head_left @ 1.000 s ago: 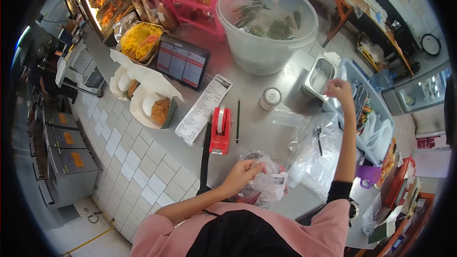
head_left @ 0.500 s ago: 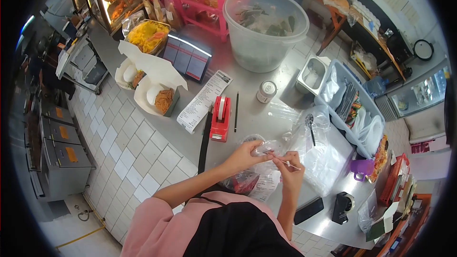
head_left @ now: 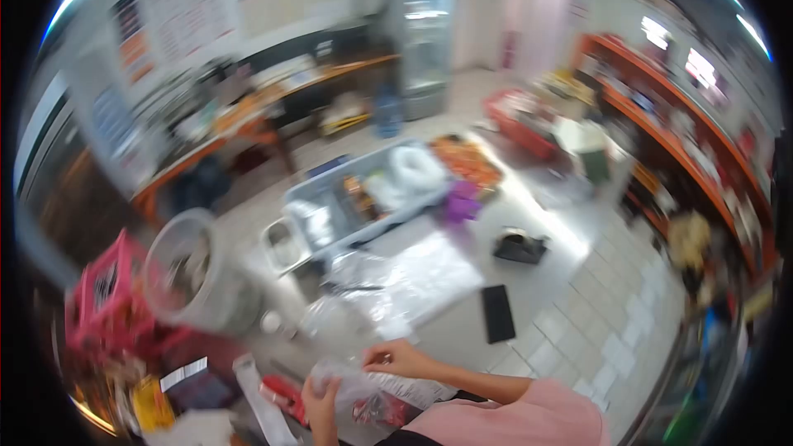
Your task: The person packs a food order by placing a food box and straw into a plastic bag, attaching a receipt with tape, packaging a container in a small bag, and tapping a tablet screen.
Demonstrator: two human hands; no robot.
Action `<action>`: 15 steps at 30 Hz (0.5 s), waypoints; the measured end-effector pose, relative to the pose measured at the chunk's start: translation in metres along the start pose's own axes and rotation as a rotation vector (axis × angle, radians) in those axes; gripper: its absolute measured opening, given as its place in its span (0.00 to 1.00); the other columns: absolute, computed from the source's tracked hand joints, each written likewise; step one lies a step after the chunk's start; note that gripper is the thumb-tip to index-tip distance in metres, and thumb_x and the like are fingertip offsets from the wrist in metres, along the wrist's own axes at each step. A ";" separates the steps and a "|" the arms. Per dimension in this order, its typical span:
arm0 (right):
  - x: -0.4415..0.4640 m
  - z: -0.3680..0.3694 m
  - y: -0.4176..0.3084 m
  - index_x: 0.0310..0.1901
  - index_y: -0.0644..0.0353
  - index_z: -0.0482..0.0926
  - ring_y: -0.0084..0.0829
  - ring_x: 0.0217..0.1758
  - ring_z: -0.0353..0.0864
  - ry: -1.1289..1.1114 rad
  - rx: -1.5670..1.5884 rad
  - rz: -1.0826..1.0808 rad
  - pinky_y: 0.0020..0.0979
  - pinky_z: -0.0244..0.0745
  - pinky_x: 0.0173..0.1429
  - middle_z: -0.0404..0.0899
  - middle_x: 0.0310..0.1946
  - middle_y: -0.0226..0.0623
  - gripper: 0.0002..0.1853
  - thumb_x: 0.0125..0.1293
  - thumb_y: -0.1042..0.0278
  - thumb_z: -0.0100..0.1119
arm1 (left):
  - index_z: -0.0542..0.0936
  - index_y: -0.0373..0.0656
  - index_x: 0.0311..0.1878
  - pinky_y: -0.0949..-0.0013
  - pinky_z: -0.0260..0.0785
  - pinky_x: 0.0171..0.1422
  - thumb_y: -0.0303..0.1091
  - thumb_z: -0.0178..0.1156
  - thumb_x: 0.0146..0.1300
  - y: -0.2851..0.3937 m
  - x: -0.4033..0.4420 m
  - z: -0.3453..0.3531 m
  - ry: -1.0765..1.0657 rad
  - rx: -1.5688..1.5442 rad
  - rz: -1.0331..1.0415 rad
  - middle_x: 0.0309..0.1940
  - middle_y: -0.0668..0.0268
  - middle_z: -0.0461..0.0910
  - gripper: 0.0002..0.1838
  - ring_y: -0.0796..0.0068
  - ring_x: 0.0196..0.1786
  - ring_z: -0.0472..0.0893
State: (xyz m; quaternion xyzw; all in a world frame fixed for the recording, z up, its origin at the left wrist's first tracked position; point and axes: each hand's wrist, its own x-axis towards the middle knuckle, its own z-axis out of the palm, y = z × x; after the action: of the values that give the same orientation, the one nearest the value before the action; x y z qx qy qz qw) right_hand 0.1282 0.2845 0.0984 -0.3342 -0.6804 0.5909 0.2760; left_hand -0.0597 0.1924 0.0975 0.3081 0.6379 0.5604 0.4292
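Observation:
At the bottom of the head view my left hand point(head_left: 320, 403) is closed on the upper part of a clear plastic bag point(head_left: 351, 384). Red items show through the bag's lower part. My right hand point(head_left: 398, 358) is beside the bag's top with its fingers curled together; what they hold, if anything, is too blurred to make out. A printed receipt point(head_left: 417, 388) lies against the bag, below my right wrist. Left of my left hand are a red tape dispenser point(head_left: 285, 398) and a long paper receipt point(head_left: 263, 403).
Clear plastic bags point(head_left: 421, 281) lie on the metal table, before a blue-grey bin point(head_left: 318, 190) of packaging. A black phone point(head_left: 498, 314), a black dispenser point(head_left: 520, 246) and a purple cup point(head_left: 462, 202) are to the right. A large tub point(head_left: 182, 272) and pink rack point(head_left: 107, 306) stand left.
The view has swung right and up, so the table appears turned and blurred. My hands were together at the clear plastic; now my right hand is apart from my left.

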 end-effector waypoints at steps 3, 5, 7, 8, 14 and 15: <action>-0.008 0.005 0.016 0.33 0.62 0.76 0.21 0.32 0.76 0.088 -0.024 -0.083 0.25 0.71 0.36 0.78 0.29 0.32 0.08 0.57 0.67 0.61 | 0.76 0.34 0.42 0.68 0.66 0.44 0.33 0.64 0.51 -0.028 0.014 -0.017 0.066 0.392 0.147 0.36 0.59 0.79 0.17 0.70 0.39 0.75; -0.015 0.011 0.020 0.32 0.63 0.75 0.22 0.31 0.76 0.140 -0.064 -0.051 0.25 0.71 0.35 0.77 0.27 0.32 0.07 0.57 0.68 0.60 | 0.76 0.33 0.42 0.67 0.67 0.45 0.33 0.64 0.51 -0.028 0.014 -0.016 0.022 0.526 0.214 0.36 0.57 0.79 0.17 0.68 0.39 0.75; -0.017 0.017 0.020 0.32 0.63 0.74 0.22 0.29 0.75 0.155 -0.098 -0.014 0.25 0.70 0.35 0.76 0.26 0.32 0.07 0.58 0.69 0.59 | 0.75 0.32 0.43 0.66 0.67 0.45 0.33 0.64 0.52 -0.013 0.008 -0.009 0.013 0.657 0.270 0.36 0.55 0.79 0.18 0.66 0.39 0.76; -0.018 0.022 0.021 0.31 0.63 0.74 0.23 0.28 0.74 0.166 -0.071 -0.055 0.25 0.70 0.34 0.75 0.25 0.33 0.07 0.58 0.70 0.59 | 0.75 0.31 0.42 0.65 0.67 0.45 0.35 0.64 0.52 0.000 0.002 -0.002 0.039 0.674 0.303 0.36 0.52 0.78 0.18 0.63 0.38 0.76; -0.015 0.044 0.026 0.31 0.64 0.72 0.23 0.27 0.72 0.177 -0.040 -0.125 0.26 0.68 0.32 0.72 0.24 0.33 0.06 0.57 0.71 0.57 | 0.76 0.30 0.39 0.61 0.66 0.43 0.40 0.61 0.55 -0.014 0.005 -0.012 0.040 0.946 0.238 0.33 0.47 0.77 0.19 0.54 0.35 0.74; -0.016 0.047 0.023 0.31 0.64 0.72 0.23 0.27 0.73 0.174 -0.045 -0.132 0.26 0.68 0.32 0.73 0.24 0.33 0.06 0.57 0.71 0.57 | 0.77 0.30 0.39 0.60 0.66 0.43 0.41 0.61 0.55 -0.015 0.005 -0.014 0.005 0.896 0.264 0.32 0.47 0.77 0.20 0.53 0.35 0.74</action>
State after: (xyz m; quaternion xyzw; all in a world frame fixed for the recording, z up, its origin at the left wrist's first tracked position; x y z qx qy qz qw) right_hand 0.1049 0.2453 0.0694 -0.3450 -0.6872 0.5249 0.3649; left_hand -0.0733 0.1875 0.0815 0.5404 0.7733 0.2803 0.1772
